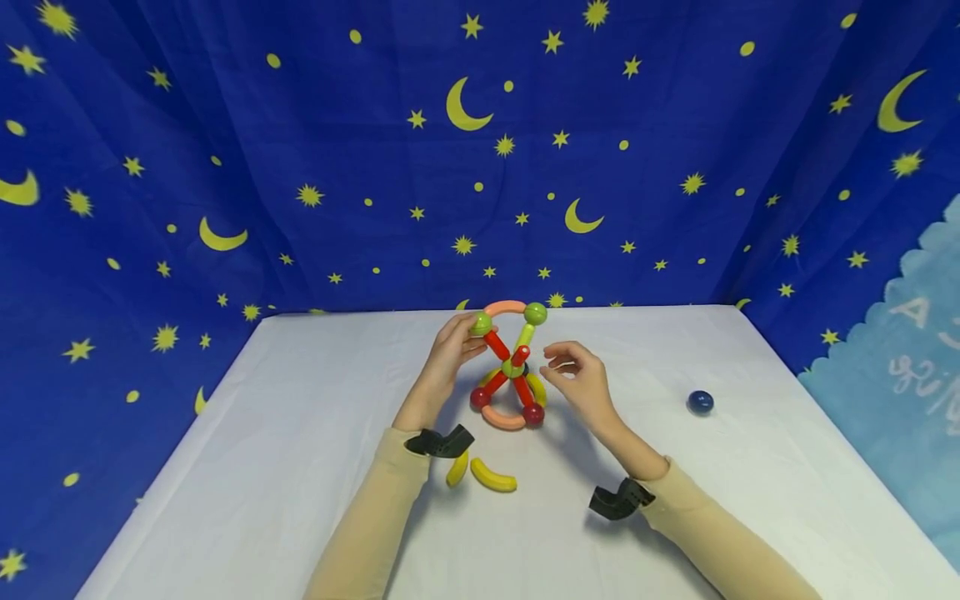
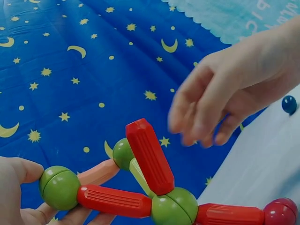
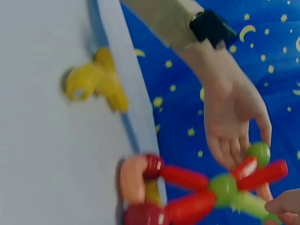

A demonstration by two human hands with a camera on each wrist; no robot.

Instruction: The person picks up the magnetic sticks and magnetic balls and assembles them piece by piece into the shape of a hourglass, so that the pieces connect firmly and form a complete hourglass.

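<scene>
A ball-and-rod toy structure [image 1: 513, 367] stands between the hands, with red rods meeting at a central green ball [image 2: 174, 207]. Salmon curved rods join green balls at its top and dark red balls at its bottom. My left hand [image 1: 448, 358] holds the upper left green ball [image 2: 60, 187], thumb and fingers around it. One red rod [image 2: 150, 157] juts from the central ball with its outer end free. Just right of the structure, my right hand [image 1: 581, 379] hangs with loosely bent fingers and nothing in them. Its fingertip [image 3: 286, 202] overlaps the light green rod in the right wrist view.
Two yellow curved rods [image 1: 493, 477] lie on the white table [image 1: 300, 500] in front of the structure. A dark blue ball [image 1: 701, 402] rests farther right. Behind the table hangs a blue curtain [image 1: 375, 125] with moons and stars.
</scene>
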